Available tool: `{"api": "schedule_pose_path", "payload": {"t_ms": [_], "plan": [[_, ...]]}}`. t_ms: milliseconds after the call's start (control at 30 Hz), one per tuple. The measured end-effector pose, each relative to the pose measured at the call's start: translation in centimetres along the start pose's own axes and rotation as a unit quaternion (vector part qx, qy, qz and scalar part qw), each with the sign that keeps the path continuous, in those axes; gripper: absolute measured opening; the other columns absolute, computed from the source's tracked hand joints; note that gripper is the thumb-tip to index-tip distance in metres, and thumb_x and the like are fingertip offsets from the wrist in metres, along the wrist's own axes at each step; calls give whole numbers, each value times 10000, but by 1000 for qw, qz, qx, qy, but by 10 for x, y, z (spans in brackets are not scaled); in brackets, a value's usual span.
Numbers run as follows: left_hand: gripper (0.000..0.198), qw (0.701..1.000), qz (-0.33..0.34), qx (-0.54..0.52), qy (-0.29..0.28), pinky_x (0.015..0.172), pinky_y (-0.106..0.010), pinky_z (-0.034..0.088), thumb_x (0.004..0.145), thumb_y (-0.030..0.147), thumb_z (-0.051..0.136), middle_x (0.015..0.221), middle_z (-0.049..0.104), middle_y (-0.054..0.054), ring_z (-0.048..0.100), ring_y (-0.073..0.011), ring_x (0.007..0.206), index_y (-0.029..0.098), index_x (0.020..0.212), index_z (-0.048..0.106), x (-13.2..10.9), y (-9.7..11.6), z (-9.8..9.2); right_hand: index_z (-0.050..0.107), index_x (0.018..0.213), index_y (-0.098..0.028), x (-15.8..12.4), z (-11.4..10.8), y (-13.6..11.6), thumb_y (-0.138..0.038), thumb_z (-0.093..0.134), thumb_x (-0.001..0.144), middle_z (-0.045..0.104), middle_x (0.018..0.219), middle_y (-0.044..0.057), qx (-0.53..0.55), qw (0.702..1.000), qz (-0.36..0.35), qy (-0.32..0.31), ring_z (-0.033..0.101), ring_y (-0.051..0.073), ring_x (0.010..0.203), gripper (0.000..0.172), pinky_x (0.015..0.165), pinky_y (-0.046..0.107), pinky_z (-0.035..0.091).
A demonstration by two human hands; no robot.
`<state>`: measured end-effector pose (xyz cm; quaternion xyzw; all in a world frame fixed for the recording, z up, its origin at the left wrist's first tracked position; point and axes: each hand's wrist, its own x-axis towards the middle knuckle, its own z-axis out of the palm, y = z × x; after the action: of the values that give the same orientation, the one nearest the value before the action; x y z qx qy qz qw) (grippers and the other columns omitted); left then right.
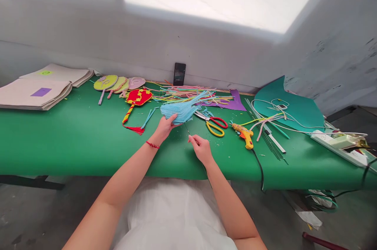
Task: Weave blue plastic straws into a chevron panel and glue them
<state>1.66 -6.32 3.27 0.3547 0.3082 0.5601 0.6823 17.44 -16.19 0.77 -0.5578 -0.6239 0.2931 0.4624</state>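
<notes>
My left hand (165, 128), with a red bead bracelet at the wrist, grips a fan-shaped bundle of light blue pipe cleaners (180, 111) above the table. Loose ends of the bundle spread toward the upper right. The fingers of my right hand (200, 148) are pinched on a thin dark wire (186, 127), which runs up to the bundle's lower edge. Whether the wire is fastened there cannot be made out. Just right of the bundle lie scissors (216, 125) with red and yellow handles. Left of it is a red and yellow fan (138, 97) with a red tassel.
Behind the bundle are many colored pipe cleaners (188, 95) and purple paper (238, 100). A yellow glue gun (246, 135), dark wires (269, 140) and a power strip (338, 146) with cords lie right. A phone (179, 74) leans on the wall. Cardboard sheets (17, 95) and round fans (105, 82) lie left.
</notes>
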Motion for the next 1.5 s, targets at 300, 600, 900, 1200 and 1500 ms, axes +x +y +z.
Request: {"api": "schedule_pose_path", "payload": {"t_ms": [300, 600, 900, 1200, 1500], "plan": [[470, 999, 29, 26, -4, 884, -471, 530, 665, 302, 765, 1123, 668, -114, 636, -271, 1014, 137, 1081, 624, -1, -2, 1, 559, 655, -193, 1, 2, -3, -498, 475, 867, 239, 464, -72, 4, 1000, 5, 13, 218, 88, 451, 380, 486, 260, 206], [339, 998, 23, -33, -46, 946, -432, 485, 705, 300, 738, 1121, 674, -79, 629, -234, 1037, 163, 1002, 646, -4, -2, 4, 543, 671, -202, 5, 4, -2, -553, 468, 853, 245, 453, -75, 55, 998, 38, -9, 235, 89, 422, 403, 460, 255, 198], [301, 998, -20, -57, -18, 927, -443, 489, 716, 352, 732, 914, 713, -65, 687, -201, 837, 145, 899, 615, -6, -7, 9, 556, 658, -204, 2, 7, -5, -519, 419, 884, 283, 472, -64, -51, 998, -24, -12, 251, 96, 459, 412, 500, 255, 236], [267, 994, -66, -85, -16, 892, -413, 510, 783, 381, 651, 897, 722, -76, 700, -225, 823, 144, 901, 624, -12, -2, 12, 558, 670, -197, 1, 9, -2, -465, 423, 894, 314, 492, -60, -60, 997, -45, -26, 268, 90, 479, 374, 509, 244, 230], [291, 999, -46, 10, -2, 789, -409, 549, 779, 321, 632, 940, 720, -133, 705, -271, 818, 99, 967, 629, -8, 0, 8, 563, 673, -199, 0, 8, -3, -500, 407, 894, 283, 475, -67, -59, 997, -40, -29, 249, 91, 462, 405, 498, 254, 222]]}}
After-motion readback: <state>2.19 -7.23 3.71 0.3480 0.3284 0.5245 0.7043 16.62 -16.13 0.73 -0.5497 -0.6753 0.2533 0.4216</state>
